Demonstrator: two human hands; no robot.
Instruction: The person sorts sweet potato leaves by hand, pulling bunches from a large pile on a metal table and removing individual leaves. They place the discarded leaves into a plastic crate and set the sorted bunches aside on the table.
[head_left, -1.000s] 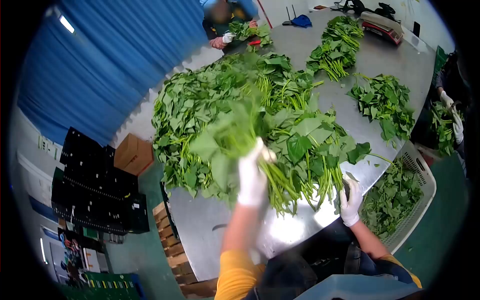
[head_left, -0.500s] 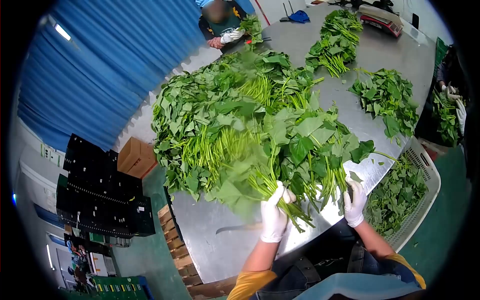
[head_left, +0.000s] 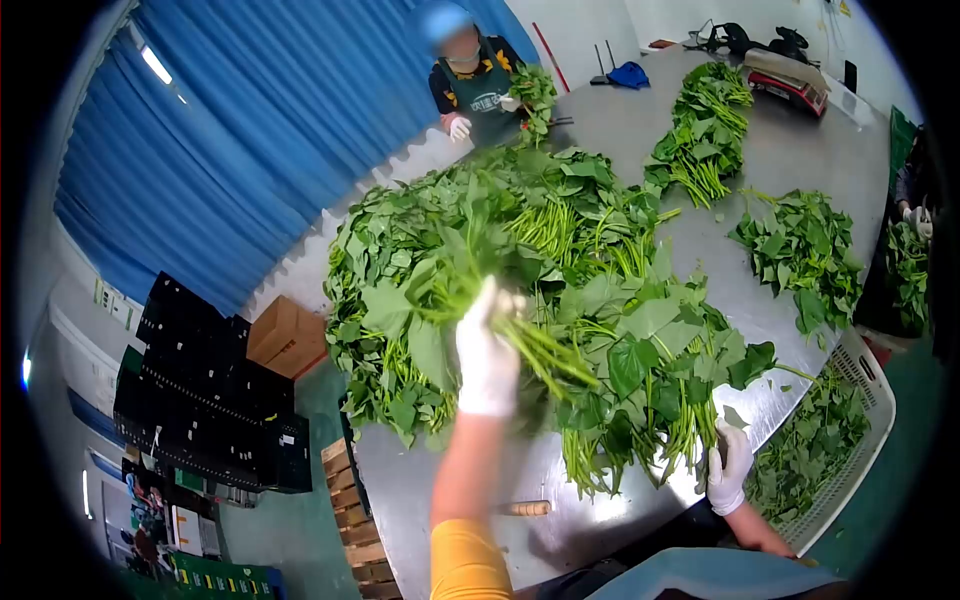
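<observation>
blue curtains (head_left: 200,150) hang beyond the metal table (head_left: 400,505). your left hand (head_left: 488,350) clasps a leafy bunch (head_left: 425,300) over the heaped greens (head_left: 420,215); whether your right hand (head_left: 730,468) grips stems (head_left: 685,432), i cannot tell. the bunch could slip if your clasp loosens.

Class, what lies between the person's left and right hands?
In the head view: leafy greens on the table, near the right hand, plus stems of the bunch in the left hand.

A heap of greens (head_left: 400,250) fills the tabletop's (head_left: 410,500) left and middle; a small pile (head_left: 805,250) lies by its right edge, a scale (head_left: 787,92) towards the far right corner, a basket (head_left: 878,425) outside the near right corner.
</observation>
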